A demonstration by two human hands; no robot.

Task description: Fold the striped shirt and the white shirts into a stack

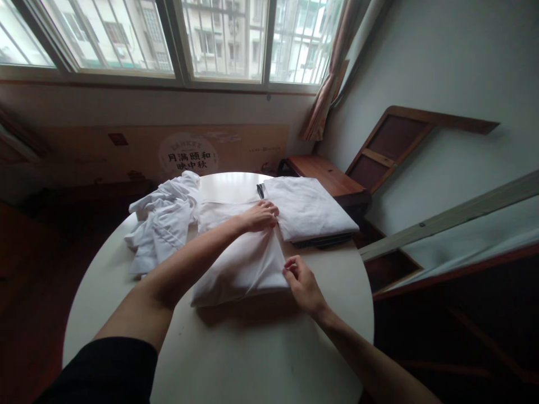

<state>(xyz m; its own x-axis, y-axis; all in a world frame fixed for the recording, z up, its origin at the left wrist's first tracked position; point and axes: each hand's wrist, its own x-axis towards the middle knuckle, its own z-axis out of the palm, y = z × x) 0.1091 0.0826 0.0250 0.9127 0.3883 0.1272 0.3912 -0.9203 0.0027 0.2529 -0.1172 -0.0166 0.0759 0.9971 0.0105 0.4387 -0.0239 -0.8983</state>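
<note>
Pinching white cloth [240, 252] (half-folded), left hand [261, 217], right hand [303, 283], round table [252, 348]

- Barred window [227, 39] w/ daylight, curtain [326, 84] bunched at rt corner.
- Wooden bench [326, 177] set by pale wall [442, 62].
- Round white table [252, 348] placed centrally.

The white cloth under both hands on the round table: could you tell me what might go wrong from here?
1. The folded white cloth lies against the folded stack; pulling its right edge could drag that stack.
2. The stack overhangs the table rim and might slip off.
3. The left hand pins one corner only, so the right hand may skew the fold.
</note>
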